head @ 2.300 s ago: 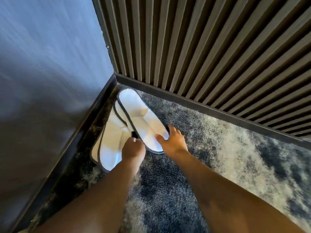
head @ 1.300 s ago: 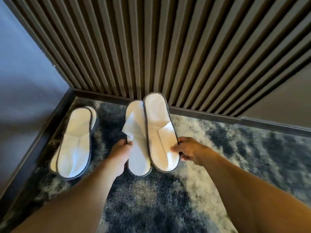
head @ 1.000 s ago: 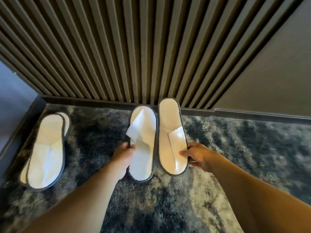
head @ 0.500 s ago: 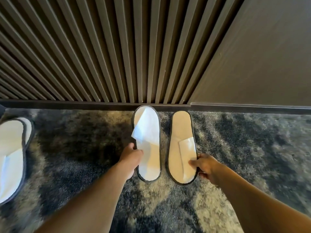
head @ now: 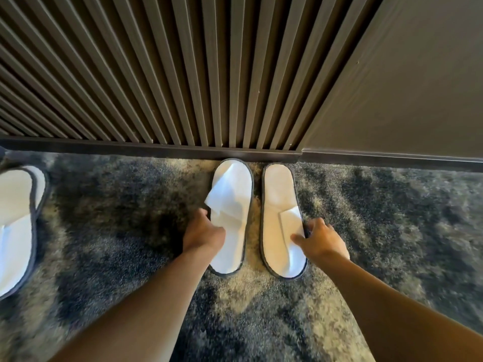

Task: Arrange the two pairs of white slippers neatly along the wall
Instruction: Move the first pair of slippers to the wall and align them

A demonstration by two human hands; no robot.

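Observation:
Two white slippers with grey trim lie side by side on the carpet, one end against the baseboard. My left hand (head: 203, 234) grips the left slipper (head: 231, 212) at its outer edge; its strap is crumpled upward. My right hand (head: 321, 239) holds the right slipper (head: 281, 220) at its outer edge, thumb on the strap. The other pair (head: 16, 223) lies stacked at the far left, partly cut off by the frame edge.
A dark slatted wall panel (head: 167, 74) with a baseboard (head: 130, 147) runs across the top. A smooth brown wall (head: 405, 87) continues to the right. Mottled grey and cream carpet (head: 392, 218) covers the floor.
Both hands carried one pair rightward from the corner along the wall and set the two slippers apart, side by side at the baseboard. The other pair stayed at the left.

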